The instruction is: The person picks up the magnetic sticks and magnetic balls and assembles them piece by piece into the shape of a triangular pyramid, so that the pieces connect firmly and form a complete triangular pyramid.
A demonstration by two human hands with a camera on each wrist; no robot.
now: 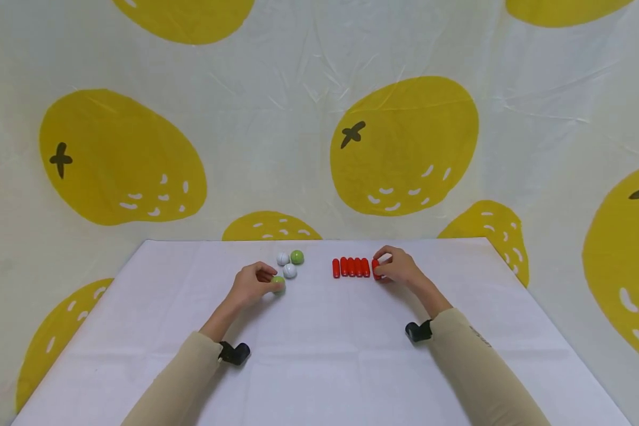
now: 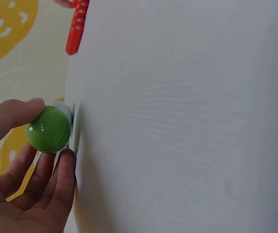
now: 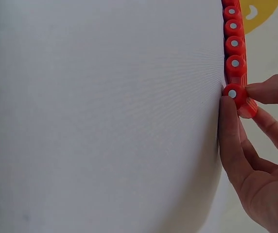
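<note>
My left hand (image 1: pixel 268 281) pinches a green ball (image 1: pixel 278 284) on the white tablecloth (image 1: pixel 319 355); in the left wrist view the green ball (image 2: pixel 49 129) sits between my thumb (image 2: pixel 12 114) and curled fingers. Just beyond it lie two white balls (image 1: pixel 283 258) (image 1: pixel 290 271) and another green ball (image 1: pixel 297 257). My right hand (image 1: pixel 383 269) pinches a red cylinder (image 1: pixel 375 269) at the right end of a row of red cylinders (image 1: pixel 351 267). In the right wrist view the held red cylinder (image 3: pixel 236 93) touches the cloth beside the row of red cylinders (image 3: pixel 234 39).
The table's far edge (image 1: pixel 319 239) runs just behind the balls and the cylinders. A cream backdrop with large yellow fruit prints (image 1: pixel 404 145) hangs behind. Bare white cloth stretches between my forearms and toward the near edge.
</note>
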